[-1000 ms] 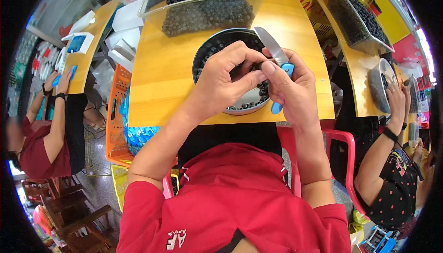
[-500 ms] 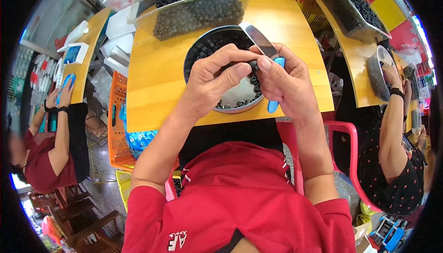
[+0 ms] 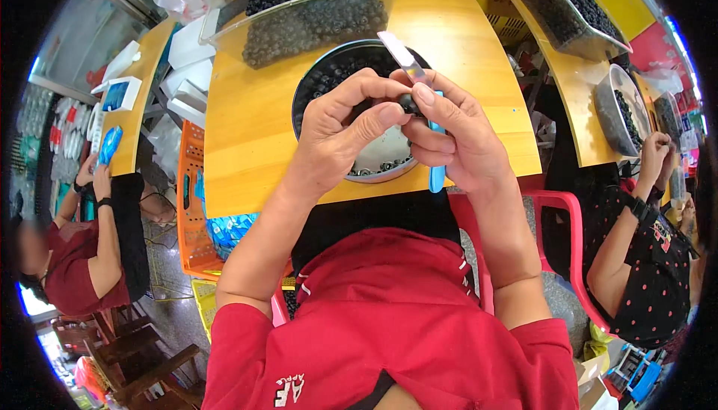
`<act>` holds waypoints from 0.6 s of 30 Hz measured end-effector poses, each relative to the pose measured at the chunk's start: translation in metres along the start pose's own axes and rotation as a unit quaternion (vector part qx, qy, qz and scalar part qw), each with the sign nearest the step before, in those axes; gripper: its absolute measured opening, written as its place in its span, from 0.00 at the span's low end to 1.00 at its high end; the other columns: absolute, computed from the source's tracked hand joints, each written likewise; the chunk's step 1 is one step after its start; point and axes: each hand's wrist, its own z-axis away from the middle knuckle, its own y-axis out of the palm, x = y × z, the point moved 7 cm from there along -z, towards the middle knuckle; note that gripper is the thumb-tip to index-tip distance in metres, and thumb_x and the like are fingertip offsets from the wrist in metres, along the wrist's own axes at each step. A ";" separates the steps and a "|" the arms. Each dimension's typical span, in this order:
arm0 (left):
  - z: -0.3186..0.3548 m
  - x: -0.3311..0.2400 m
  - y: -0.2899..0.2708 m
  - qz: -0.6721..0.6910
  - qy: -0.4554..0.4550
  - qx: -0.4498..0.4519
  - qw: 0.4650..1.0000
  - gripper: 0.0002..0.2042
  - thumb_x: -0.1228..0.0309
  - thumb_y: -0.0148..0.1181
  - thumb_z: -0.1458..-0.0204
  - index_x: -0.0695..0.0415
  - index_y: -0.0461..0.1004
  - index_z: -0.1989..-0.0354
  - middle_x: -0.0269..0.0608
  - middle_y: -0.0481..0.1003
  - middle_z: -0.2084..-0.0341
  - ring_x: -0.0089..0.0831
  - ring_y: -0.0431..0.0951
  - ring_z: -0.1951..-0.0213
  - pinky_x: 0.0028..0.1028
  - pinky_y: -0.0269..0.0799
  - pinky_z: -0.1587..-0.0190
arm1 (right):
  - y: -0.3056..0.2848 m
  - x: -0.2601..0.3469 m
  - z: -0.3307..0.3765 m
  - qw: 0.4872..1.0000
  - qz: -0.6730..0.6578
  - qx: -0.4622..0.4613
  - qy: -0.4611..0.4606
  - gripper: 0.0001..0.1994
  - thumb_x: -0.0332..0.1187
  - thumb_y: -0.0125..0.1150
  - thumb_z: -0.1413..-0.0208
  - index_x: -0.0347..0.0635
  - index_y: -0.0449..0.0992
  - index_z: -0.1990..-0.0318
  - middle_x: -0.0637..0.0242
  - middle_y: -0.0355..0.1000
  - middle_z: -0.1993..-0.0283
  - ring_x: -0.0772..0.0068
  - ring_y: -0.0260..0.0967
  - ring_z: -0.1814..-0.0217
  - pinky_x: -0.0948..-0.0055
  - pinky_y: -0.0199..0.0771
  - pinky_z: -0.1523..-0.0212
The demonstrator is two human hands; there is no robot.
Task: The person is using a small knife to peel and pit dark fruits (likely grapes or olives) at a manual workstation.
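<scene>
A small dark round piece [image 3: 408, 103], glossy like a bead, is pinched in the fingertips of my left hand [image 3: 329, 133]. Against it rests the thumb of my right hand [image 3: 467, 133], whose curled fingers also grip a small knife [image 3: 437, 176]. Its blue handle points toward me and its blade leans up and left. Beneath both hands stands a round metal pan [image 3: 380, 154], with several similar dark round pieces lying around its inside. My fingers partly hide the held piece and the pan's middle.
A clear plastic bin [image 3: 314, 29] heaped with dark round pieces stands at the table's [image 3: 247, 126] far side. An orange crate [image 3: 193, 208] is left of the table. Co-workers sit at side tables; the right one has a grey tub [image 3: 615, 115] and another full bin [image 3: 572, 17].
My right fingers have shifted around the knife, and its handle now hangs more upright. The left co-worker's hands have moved nearer their body; the right co-worker's hand has left the tub.
</scene>
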 end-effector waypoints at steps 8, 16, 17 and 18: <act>0.002 0.000 -0.001 -0.034 -0.009 0.003 0.999 0.09 0.73 0.57 0.42 0.63 0.74 0.57 0.30 0.66 0.71 0.17 0.65 0.67 0.18 0.61 0.64 | -0.006 0.007 0.001 0.996 0.068 -0.035 -0.042 0.16 0.30 0.51 0.37 0.38 0.66 0.43 0.78 0.62 0.74 0.94 0.45 0.83 0.91 0.44 0.85; 0.001 -0.005 -0.006 -0.126 0.064 0.005 0.990 0.10 0.76 0.61 0.47 0.61 0.77 0.57 0.30 0.66 0.73 0.18 0.64 0.70 0.19 0.60 0.67 | -0.007 0.005 0.002 0.998 0.061 -0.032 -0.013 0.21 0.28 0.54 0.40 0.39 0.63 0.40 0.81 0.59 0.76 0.94 0.45 0.84 0.90 0.43 0.85; 0.001 -0.009 -0.005 -0.148 0.079 0.030 0.985 0.10 0.76 0.61 0.48 0.61 0.77 0.57 0.30 0.67 0.73 0.18 0.64 0.70 0.19 0.60 0.67 | -0.006 0.003 0.002 0.999 0.044 -0.022 0.012 0.22 0.28 0.55 0.41 0.39 0.61 0.39 0.80 0.59 0.76 0.94 0.45 0.84 0.90 0.43 0.85; 0.000 -0.012 -0.004 -0.171 0.093 0.054 0.979 0.10 0.77 0.62 0.48 0.61 0.77 0.57 0.30 0.67 0.73 0.18 0.64 0.70 0.19 0.60 0.67 | -0.006 0.004 0.003 0.999 0.043 -0.023 0.013 0.22 0.28 0.55 0.41 0.39 0.61 0.39 0.80 0.59 0.76 0.94 0.45 0.84 0.90 0.43 0.85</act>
